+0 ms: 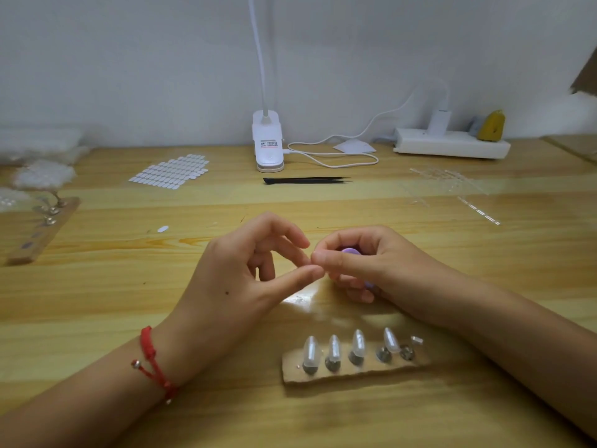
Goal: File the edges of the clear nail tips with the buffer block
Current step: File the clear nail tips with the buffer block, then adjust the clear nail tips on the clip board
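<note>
From the head camera, my right hand (371, 263) is curled round the purple buffer block (350, 251), gripping it just above the wooden table (452, 253). My left hand (252, 273) brings thumb and forefinger together right against it. Whether a tip sits in that pinch I cannot tell; it is too small and clear to show. Nearer me, 4 clear nail tips (333, 347) stand upright on a card holder (371, 371), and the 5th stand (407, 353), at its right end, is bare. So I judge 1 tip is in hand, being filed. The risks: something that slick could spring from a light pinch and vanish against the pale wood. My right forearm also hangs just over the holder, so a dropped wrist could knock the standing tips askew.
</note>
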Motion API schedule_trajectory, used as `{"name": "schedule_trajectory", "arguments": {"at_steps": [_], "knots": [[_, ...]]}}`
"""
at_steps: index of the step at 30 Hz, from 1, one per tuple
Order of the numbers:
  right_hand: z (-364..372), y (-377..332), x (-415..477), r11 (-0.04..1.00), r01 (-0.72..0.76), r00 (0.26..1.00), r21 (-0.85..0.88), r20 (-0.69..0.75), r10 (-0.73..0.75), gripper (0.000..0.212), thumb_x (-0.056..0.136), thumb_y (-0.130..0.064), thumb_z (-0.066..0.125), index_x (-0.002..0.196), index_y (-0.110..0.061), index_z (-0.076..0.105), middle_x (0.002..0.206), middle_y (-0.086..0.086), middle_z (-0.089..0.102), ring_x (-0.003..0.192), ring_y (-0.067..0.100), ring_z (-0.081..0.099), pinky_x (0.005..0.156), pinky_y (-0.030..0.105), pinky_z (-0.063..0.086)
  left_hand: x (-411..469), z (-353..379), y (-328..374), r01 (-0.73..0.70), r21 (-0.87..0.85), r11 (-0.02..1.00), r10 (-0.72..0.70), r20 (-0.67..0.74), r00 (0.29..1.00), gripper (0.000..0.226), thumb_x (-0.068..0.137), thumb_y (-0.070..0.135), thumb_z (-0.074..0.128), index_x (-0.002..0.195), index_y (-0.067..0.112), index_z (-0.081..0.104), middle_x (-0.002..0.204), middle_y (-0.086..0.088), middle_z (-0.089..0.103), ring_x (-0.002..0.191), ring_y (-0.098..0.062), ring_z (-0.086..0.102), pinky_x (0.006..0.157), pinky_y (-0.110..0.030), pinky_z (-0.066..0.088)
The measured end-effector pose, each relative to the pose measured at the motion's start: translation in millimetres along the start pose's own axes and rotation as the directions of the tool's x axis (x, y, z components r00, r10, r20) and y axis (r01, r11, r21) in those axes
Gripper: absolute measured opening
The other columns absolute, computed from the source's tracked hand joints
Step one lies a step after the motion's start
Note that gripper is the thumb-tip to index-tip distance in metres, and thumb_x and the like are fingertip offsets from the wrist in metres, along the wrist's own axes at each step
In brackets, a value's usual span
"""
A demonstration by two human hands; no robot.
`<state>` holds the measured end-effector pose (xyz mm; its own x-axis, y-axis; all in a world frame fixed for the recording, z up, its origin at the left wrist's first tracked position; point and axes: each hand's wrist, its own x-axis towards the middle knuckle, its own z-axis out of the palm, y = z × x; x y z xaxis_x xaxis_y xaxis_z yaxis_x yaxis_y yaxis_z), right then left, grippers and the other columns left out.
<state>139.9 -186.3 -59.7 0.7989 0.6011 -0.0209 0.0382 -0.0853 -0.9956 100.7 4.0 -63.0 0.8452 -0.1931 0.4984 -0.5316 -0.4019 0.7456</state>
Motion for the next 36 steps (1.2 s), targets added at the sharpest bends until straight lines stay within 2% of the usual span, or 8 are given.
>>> {"name": "schedule_trajectory", "arguments": {"at_steps": [6,9,15,18,20,23,28,36], "knots": [[-3.1,-2.3,-0.2,0.995,-0.049,0.994,0.092,0.103,0.039,0.021,0.089,-0.028,0.062,0.069,-0.023,0.066,0.057,-0.013,0.049,0.048,0.001,0.04,0.044,0.013,0.035,0.3,-0.4,1.3,-0.029,0.121,0.992,0.034,-0.041,0.999,0.02,0.072,0.048,0.072,0.08,0.032,0.063,0.064,0.023,0.06,0.044,-0.003,0.04,0.049,-0.005,0.028],[-2.2,-2.6,-1.2,0.991,-0.053,0.992,0.119,0.124,0.038,0.017,0.088,-0.028,0.062,0.075,-0.018,0.064,0.062,-0.01,0.05,0.049,0.001,0.04,0.044,0.013,0.035,1.3,-1.7,4.6,-0.052,0.154,0.987,0.061,-0.055,0.997,0.021,0.072,0.046,0.072,0.078,0.028,0.066,0.077,0.016,0.064,0.046,-0.01,0.044,0.053,-0.009,0.03],[-10.0,-4.5,-1.2,0.866,-0.06,0.988,0.496,-0.092,0.122,0.013,0.078,-0.025,0.063,0.087,-0.016,0.062,0.065,-0.004,0.045,0.048,0.003,0.034,0.043,0.015,0.024,3.6,-3.0,24.0,0.035,0.09,0.995,-0.028,-0.079,0.996,0.019,0.067,0.045,0.078,0.076,0.031,0.07,0.079,0.01,0.067,0.054,-0.013,0.049,0.05,-0.027,0.04],[-12.9,-4.8,-0.8,0.785,-0.054,0.984,0.617,-0.101,0.147,0.012,0.079,-0.021,0.061,0.089,-0.015,0.056,0.064,-0.004,0.043,0.049,0.004,0.032,0.042,0.013,0.024,3.4,1.2,42.5,0.065,0.088,0.994,-0.066,0.013,0.998,0.023,0.063,0.054,0.071,0.073,0.034,0.07,0.075,0.011,0.065,0.065,-0.01,0.05,0.058,-0.022,0.04],[-12.3,-4.6,-1.2,0.792,-0.059,0.985,0.607,-0.092,0.144,0.013,0.078,-0.02,0.061,0.089,-0.015,0.056,0.065,-0.004,0.044,0.049,0.004,0.032,0.044,0.013,0.023,0.8,8.6,54.7,0.053,0.174,0.983,-0.074,0.117,0.99,0.023,0.061,0.057,0.069,0.073,0.037,0.069,0.076,0.016,0.065,0.078,-0.007,0.054,0.071,-0.016,0.039],[-12.4,-3.6,-2.1,0.806,-0.061,0.988,0.589,-0.077,0.131,0.013,0.08,-0.02,0.061,0.09,-0.015,0.056,0.065,-0.004,0.045,0.048,0.003,0.033,0.047,0.014,0.02,-3.9,22.8,67.6,-0.024,0.344,0.939,-0.049,0.201,0.978,0.026,0.059,0.063,0.063,0.07,0.04,0.067,0.08,0.022,0.066,0.09,-0.008,0.055,0.085,-0.031,0.038],[-12.9,-1.3,-0.4,0.804,-0.094,0.99,0.588,-0.031,0.139,0.012,0.096,-0.019,0.053,0.085,-0.015,0.057,0.061,-0.006,0.048,0.043,0.003,0.038,0.046,0.014,0.025,-6.8,40.5,75.3,-0.155,0.564,0.811,0.023,0.233,0.972,0.031,0.064,0.069,0.053,0.066,0.04,0.064,0.076,0.024,0.063,0.084,-0.009,0.054,0.081,-0.033,0.029],[-10.5,-1.5,0.9,0.828,-0.095,0.991,0.552,-0.031,0.134,0.024,0.098,-0.021,0.052,0.075,-0.016,0.057,0.055,-0.008,0.048,0.042,0.004,0.038,0.049,0.02,0.024,-6.0,51.6,77.3,-0.16,0.617,0.771,0.017,0.231,0.973,0.031,0.063,0.067,0.056,0.062,0.037,0.063,0.077,0.023,0.064,0.085,-0.011,0.054,0.08,-0.035,0.03]]}}
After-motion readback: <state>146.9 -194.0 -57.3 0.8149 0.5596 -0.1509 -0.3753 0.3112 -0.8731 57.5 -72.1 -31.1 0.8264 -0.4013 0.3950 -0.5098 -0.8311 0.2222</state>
